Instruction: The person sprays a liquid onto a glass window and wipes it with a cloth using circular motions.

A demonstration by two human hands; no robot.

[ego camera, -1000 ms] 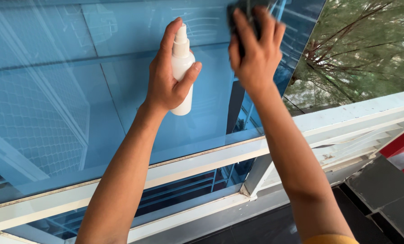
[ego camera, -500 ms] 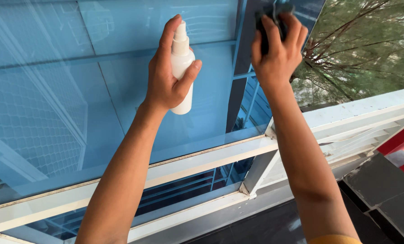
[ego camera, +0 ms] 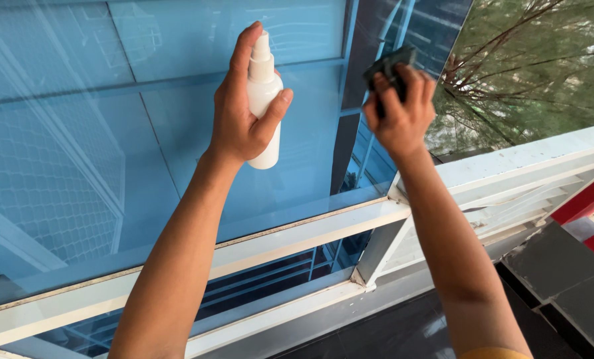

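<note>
White plastic spray bottle (ego camera: 264, 93) stands upright in the left hand (ego camera: 240, 116), held up in front of the blue glass pane (ego camera: 77, 133). Its index finger (ego camera: 242, 46) stretches up over the nozzle top, the thumb (ego camera: 274, 110) presses the bottle's front, and the other fingers curl closed behind it. Beside it, the right hand (ego camera: 400, 113) is bunched tight around a dark cloth (ego camera: 389, 63), fingers (ego camera: 410, 83) folded over it, pressing it to the glass near the pane's right edge. Below both arms runs the white window frame (ego camera: 297, 239).
</note>
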